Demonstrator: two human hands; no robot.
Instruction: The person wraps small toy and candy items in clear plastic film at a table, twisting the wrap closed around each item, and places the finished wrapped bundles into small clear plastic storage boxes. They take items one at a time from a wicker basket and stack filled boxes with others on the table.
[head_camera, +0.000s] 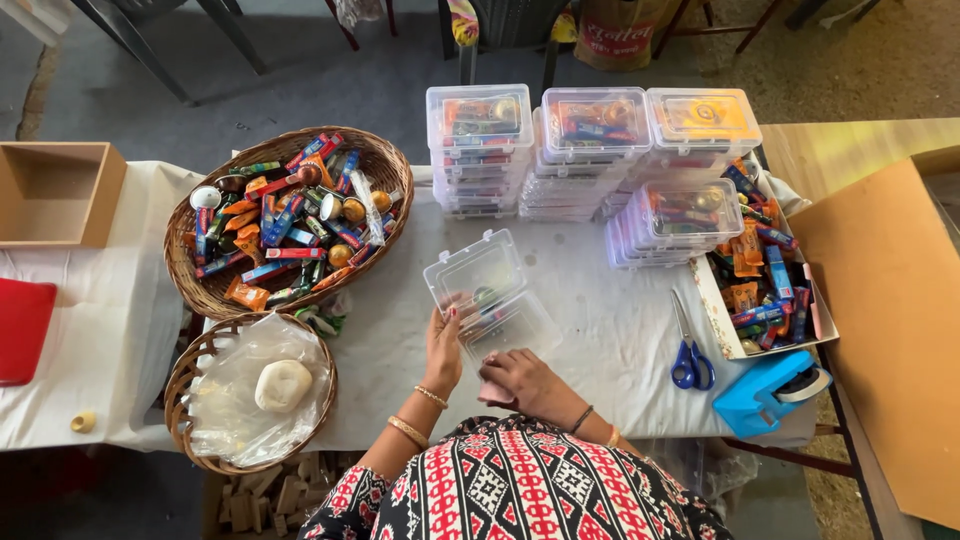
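The left hand (443, 345) rises from a bent wrist, palm turned inward, and its fingers (447, 316) press against the near left edge of an open clear plastic box (490, 297). The box lies on the white-covered worktop (600, 330) with its lid tipped back, away from the fingers, and a few small coloured items show inside. The right hand (520, 378) lies low and flat, knuckles up, just below the box's front corner; its fingers curl down over something pinkish (493, 394) at the worktop's near edge, though what they grip is probably too hidden to name. Both forearms come up from a red, black and white patterned garment, with bangles on each wrist.

Left of the left fingers sits a large wicker basket (200, 290) full of small coloured packets and round pieces. Nearer, below it, a smaller basket (190, 370) holds a clear bag and a pale round lump (283, 384). Beyond the box stand stacks of filled clear boxes (590, 150). Right of the right fingers lie blue-handled scissors (689, 360), a blue tape dispenser (765, 392) and a shallow carton (722, 325) of more packets.
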